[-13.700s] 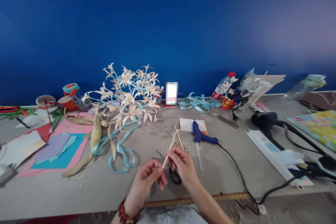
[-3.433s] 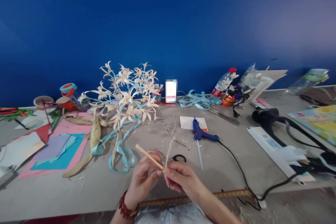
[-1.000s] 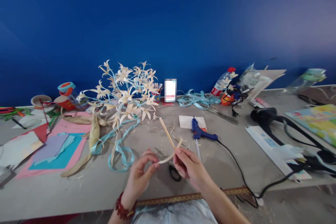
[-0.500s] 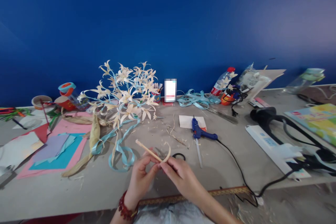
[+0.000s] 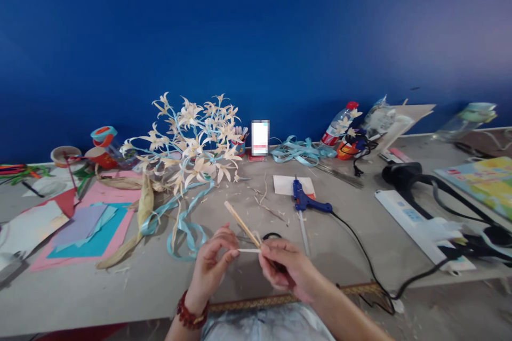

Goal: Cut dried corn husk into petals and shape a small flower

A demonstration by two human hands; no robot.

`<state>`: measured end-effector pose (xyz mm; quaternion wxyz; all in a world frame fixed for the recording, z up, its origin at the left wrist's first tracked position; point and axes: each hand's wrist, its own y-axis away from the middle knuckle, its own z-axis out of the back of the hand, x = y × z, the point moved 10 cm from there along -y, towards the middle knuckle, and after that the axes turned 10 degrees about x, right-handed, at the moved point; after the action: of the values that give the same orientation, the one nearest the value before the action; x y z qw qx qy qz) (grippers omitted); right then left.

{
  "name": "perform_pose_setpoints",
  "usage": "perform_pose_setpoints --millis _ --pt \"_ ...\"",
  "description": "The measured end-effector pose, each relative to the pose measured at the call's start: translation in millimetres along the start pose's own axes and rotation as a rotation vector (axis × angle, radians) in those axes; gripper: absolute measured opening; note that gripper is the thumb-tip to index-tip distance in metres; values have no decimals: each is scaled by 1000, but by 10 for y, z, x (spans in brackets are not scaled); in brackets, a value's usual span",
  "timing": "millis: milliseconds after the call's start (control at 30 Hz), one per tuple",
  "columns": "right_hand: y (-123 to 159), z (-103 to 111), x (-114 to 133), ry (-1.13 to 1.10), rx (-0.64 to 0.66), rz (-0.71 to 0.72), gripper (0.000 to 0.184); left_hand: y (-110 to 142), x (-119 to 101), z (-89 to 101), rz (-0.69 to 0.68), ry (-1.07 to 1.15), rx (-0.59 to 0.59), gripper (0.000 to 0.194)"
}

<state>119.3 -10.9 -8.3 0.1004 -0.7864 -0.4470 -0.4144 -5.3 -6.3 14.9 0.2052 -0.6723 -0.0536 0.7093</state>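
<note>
slim, straight tan stick (image 5: 241, 223); pale strip (image 5: 248, 250) seemingly taut.

Here's a straight pale-tan stick (image 5: 241, 223), lower centre, slanting up-left; beneath, a narrow off-white strip (image 5: 248, 250) runs level!

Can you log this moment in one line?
left grip: pinching pale strip; right grip: holding thin stick; pale strip: spanning between grips; blue glue gun: lying unheld
</note>
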Motion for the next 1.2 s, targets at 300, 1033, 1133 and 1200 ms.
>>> perform_pose_setpoints --millis 300,1033,1133,1200 --pt "183 -155 180 -175 259 -56 40 22 108 133 76 47 -59 16" --pt "33 170 815 1570 -394 357 17 545 599 100 348 527 -501 18" --pt "-22 -162 671 1290 -196 442 14 554 555 57 312 472 -546 18" --pt "-37 -257 600 1197 -191 474 12 548 538 10 296 404 -520 16"
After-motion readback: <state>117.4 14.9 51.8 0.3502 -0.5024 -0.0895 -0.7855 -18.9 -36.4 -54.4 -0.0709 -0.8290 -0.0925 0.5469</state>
